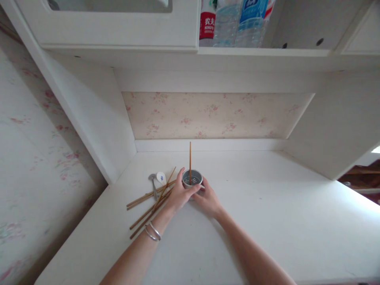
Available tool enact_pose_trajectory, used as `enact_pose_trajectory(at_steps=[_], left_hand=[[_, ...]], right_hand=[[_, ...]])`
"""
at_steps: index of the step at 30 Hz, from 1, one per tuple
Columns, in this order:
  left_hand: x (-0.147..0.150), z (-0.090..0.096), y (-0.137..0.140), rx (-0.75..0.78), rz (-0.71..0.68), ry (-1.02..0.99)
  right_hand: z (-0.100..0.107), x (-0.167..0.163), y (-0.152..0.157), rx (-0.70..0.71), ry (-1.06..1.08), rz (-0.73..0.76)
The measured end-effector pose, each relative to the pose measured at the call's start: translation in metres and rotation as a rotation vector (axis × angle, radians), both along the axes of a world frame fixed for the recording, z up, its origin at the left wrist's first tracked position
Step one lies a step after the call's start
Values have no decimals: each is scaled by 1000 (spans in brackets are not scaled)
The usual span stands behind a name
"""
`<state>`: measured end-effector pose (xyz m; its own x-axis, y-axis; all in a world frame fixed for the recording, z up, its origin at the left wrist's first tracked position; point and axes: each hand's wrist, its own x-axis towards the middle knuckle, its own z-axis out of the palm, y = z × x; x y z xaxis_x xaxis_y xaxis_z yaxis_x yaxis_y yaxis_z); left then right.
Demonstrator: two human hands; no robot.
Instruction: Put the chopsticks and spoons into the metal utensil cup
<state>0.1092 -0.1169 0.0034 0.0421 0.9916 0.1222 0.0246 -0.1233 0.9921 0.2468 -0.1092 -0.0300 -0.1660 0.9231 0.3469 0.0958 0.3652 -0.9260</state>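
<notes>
A grey utensil holder (196, 175) with small drain holes in its bottom stands on the white counter. One chopstick (190, 158) is upright in it. My left hand (179, 194) wraps around the holder's left and front side, the thumb across the front. On the right side my right hand (208, 201) grips it low, near a small light handle. Several loose chopsticks (145, 216) lie crossed left of my left hand. Among them rest a metal spoon (153, 185) and a white ceramic spoon (161, 178), its handle partly hidden by the chopsticks.
The white counter (276, 221) extends to both sides, with a flowered back panel (219, 114) behind it. An upper cabinet (118, 31) overhangs the counter, and plastic bottles (227, 25) stand on its open shelf. A side panel (89, 111) borders the left.
</notes>
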Motion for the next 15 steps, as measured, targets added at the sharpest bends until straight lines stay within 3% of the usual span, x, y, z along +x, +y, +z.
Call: enact_pose_trajectory(at_steps=[4,7,10,13,15], left_hand=[[6,-9,1,52,50,-38],[7,-10,3,119,15,-95],[5,-10,2,139,-33,-151],[3,-8,1,132,-27,-148],[4,-7,1,132,-31,-120]], right_hand=[[-1,0,0,15,30,64],[-5,3,2,-14,81,25],[-1,5,4,40,167,-171],[18,-1,-2,236,211,-497],[37,-13,-12,370,137,-609]])
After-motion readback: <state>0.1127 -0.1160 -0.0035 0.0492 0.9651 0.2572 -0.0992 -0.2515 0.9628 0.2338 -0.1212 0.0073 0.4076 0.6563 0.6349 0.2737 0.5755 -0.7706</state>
